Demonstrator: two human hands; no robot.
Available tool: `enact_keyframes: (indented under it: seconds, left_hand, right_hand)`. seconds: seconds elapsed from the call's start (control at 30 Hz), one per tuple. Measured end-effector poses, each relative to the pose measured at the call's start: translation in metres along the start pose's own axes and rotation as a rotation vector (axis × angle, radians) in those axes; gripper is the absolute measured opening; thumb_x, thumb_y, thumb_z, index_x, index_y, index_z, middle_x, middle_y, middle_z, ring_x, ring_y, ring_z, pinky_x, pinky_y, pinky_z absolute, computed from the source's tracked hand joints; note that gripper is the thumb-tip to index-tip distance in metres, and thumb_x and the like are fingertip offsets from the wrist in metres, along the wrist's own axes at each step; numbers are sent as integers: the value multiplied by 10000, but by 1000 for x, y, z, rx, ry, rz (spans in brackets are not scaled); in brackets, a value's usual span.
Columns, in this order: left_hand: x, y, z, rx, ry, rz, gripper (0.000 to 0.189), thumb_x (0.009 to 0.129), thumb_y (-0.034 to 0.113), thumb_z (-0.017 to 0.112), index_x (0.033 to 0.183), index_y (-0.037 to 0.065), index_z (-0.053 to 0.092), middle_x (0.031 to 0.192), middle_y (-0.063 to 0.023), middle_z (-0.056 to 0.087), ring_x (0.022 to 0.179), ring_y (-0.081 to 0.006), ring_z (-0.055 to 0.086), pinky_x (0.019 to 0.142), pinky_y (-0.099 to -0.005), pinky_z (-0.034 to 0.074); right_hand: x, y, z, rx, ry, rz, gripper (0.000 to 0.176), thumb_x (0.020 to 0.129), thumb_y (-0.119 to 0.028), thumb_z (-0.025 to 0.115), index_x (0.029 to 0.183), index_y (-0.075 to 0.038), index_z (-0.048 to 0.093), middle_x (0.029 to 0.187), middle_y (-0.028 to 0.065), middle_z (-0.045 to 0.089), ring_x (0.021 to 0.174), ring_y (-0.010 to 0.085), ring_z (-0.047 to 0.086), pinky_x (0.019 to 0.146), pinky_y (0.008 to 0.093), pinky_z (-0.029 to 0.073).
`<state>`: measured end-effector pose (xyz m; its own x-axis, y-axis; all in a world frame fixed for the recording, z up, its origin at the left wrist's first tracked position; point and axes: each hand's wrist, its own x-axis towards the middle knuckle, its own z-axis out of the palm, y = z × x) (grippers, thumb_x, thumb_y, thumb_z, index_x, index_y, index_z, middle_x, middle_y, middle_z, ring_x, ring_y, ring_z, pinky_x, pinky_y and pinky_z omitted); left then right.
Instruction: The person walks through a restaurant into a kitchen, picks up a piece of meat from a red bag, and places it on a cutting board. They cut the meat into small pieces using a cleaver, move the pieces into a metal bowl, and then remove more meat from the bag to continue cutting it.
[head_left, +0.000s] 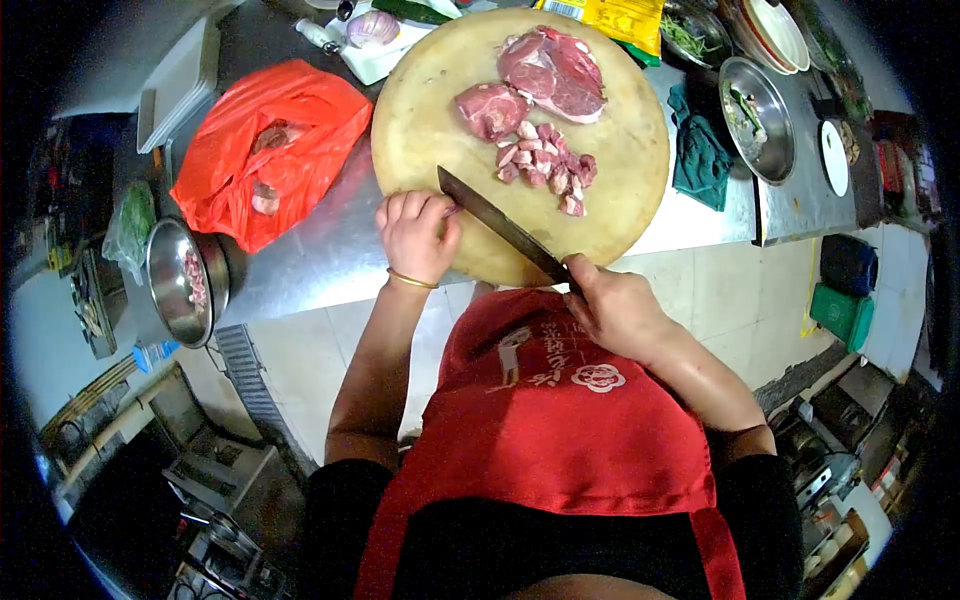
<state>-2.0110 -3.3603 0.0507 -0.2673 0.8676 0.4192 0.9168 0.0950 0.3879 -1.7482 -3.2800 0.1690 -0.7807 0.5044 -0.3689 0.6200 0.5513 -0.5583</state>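
My right hand (615, 300) grips the handle of a long dark-bladed knife (505, 228), whose blade slants up and left over the near part of a round chopping board (425, 115). My left hand (418, 235) rests at the board's near left edge with its fingers curled in, close to the blade. What those fingers hold, if anything, is hidden. Farther up the board lie a large slab of raw red meat (560, 75) and a smaller chunk (492, 110) touching it. A pile of diced meat (540, 158) sits just nearer to me.
Left of the board is a red plastic bag (290, 150) with meat in it, and a steel bowl (165, 290) holding small meat pieces. To the right are a dark green cloth (700, 150) and a steel basin (735, 90). An onion (372, 29) lies behind.
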Motion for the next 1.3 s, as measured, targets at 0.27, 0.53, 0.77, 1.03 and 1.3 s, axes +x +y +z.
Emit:
enact_keyframes:
  seconds: [0.27, 0.53, 0.77, 1.03, 1.3]
  left_hand:
    - [-5, 2, 3, -54, -49, 41, 164, 699, 121, 718, 851, 138, 661, 902, -38, 633, 928, -270, 580, 873, -414, 415]
    - [28, 14, 19, -105, -91, -9, 149, 877, 157, 643, 1008, 127, 707, 1021, -44, 690, 987, -279, 609, 930, -413, 420]
    - [60, 71, 65, -363, -94, -202, 276, 869, 235, 686, 1088, 75, 640, 1077, -124, 655, 997, -332, 595, 963, -453, 412]
    - [61, 64, 73, -294, 7, -206, 462, 876, 170, 649, 1291, -2, 540, 1319, -176, 523, 1145, -391, 529, 1034, -476, 385]
    - [61, 82, 72, -8, -237, -143, 808, 784, 542, 709, 1421, 110, 462, 1468, -137, 432, 1367, -375, 345, 1150, -563, 201]
  right_hand:
    - [84, -17, 19, -28, 123, -131, 285, 863, -137, 618, 1101, -32, 501, 765, 221, 638, 713, 434, 640, 623, 512, 511]
    - [-41, 62, 2, 616, 45, 209, 260, 909, -139, 603, 1133, -32, 526, 764, 130, 589, 718, 203, 595, 662, 343, 472]
    - [-86, 102, 16, 1149, 307, 469, 124, 974, -86, 527, 1071, -55, 457, 694, -4, 505, 567, 85, 476, 503, 258, 414]
    - [-72, 129, 25, 1335, 275, 376, 132, 993, -116, 478, 1103, -84, 411, 709, 22, 488, 477, 106, 447, 424, 247, 401]
    - [-46, 138, 24, 1385, 168, 332, 198, 1003, -125, 468, 1185, -81, 403, 735, 33, 510, 478, 116, 457, 429, 257, 425]
